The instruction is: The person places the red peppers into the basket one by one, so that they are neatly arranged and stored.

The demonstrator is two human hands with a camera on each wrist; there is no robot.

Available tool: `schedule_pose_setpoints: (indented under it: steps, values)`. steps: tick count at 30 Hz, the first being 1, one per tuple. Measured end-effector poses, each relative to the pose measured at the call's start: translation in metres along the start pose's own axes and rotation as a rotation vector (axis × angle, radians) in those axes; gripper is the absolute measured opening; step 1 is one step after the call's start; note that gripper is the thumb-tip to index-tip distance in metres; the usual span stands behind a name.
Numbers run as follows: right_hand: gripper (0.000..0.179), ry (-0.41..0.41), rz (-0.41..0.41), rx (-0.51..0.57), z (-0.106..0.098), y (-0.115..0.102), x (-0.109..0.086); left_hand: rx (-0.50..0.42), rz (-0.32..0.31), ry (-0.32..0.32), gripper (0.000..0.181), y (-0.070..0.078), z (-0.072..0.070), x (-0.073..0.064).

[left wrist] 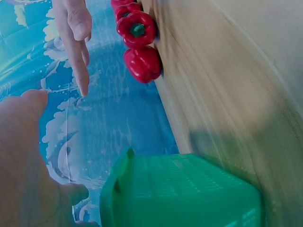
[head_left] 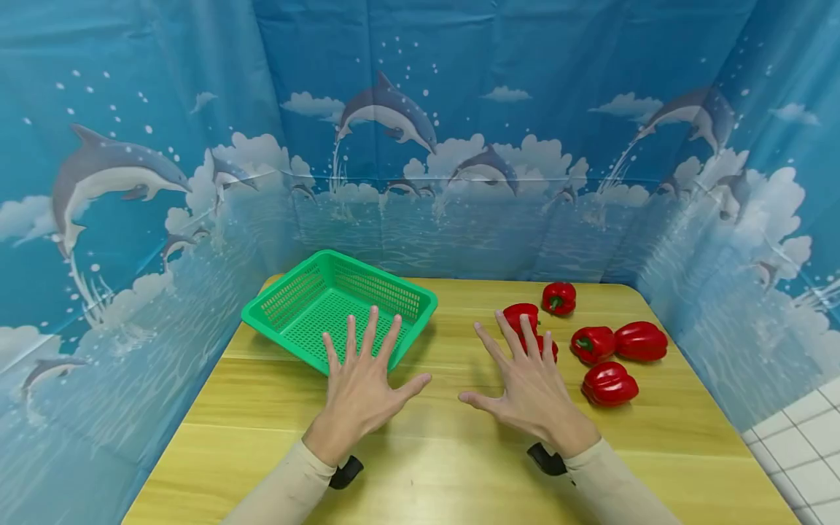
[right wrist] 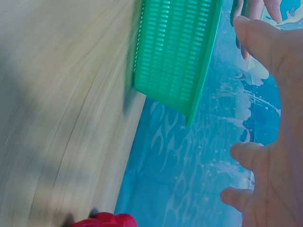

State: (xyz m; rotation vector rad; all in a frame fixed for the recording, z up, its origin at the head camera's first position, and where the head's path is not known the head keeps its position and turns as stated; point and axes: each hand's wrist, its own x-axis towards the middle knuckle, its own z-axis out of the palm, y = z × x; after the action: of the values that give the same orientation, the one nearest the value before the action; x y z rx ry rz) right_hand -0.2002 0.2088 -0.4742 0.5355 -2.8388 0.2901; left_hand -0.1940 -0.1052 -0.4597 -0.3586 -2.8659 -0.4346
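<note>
Both hands hover over the table with fingers spread, palms down and nothing held. In the head view my left hand point(head_left: 363, 390) overlaps the near side of a green plastic basket point(head_left: 262, 300), which has slotted walls and nothing inside. My right hand point(head_left: 533, 390) is nearest to two red bell peppers, a rear one point(head_left: 518, 315) and a front one point(head_left: 550, 348), both partly hidden behind its fingers. Further right lie more red bell peppers: one at the back point(head_left: 559, 298), a touching pair point(head_left: 641, 341) and one nearer the front point(head_left: 610, 384).
The yellow wood-grain table point(head_left: 420, 481) fills the lower view. A blue curtain point(head_left: 420, 233) printed with dolphins surrounds its back and sides. White tiles point(head_left: 803, 445) show at the lower right. Each wrist wears a black strap, such as the one on the left wrist point(head_left: 345, 472).
</note>
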Motion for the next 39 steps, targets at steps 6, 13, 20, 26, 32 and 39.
schedule_pose_setpoints:
  steps: [6, 13, 20, 26, 32, 39]
  values:
    - [0.112, 0.009, -0.013, 0.034, 0.003, -0.003, 0.008, -0.018, -0.048, -0.029, 0.108, -0.004, 0.001, -0.001]
    - [0.102, 0.003, -0.044, 0.118, 0.008, -0.01, 0.031, -0.041, -0.104, 0.001, 0.104, -0.015, 0.001, -0.001]
    - [0.094, -0.033, -0.099, 0.194, 0.015, -0.018, 0.058, -0.108, -0.189, -0.019, 0.092, -0.024, 0.003, -0.002]
    - [0.09, -0.045, -0.163, 0.24, 0.023, -0.027, 0.087, -0.148, -0.272, 0.019, 0.081, -0.034, 0.003, -0.003]
    - [0.084, -0.09, -0.195, 0.271, 0.029, -0.032, 0.104, -0.193, -0.288, 0.027, 0.084, -0.041, 0.003, -0.006]
    - [0.076, -0.13, -0.202, 0.268, 0.033, -0.029, 0.103, -0.233, -0.294, 0.027, 0.086, -0.044, 0.003, -0.012]
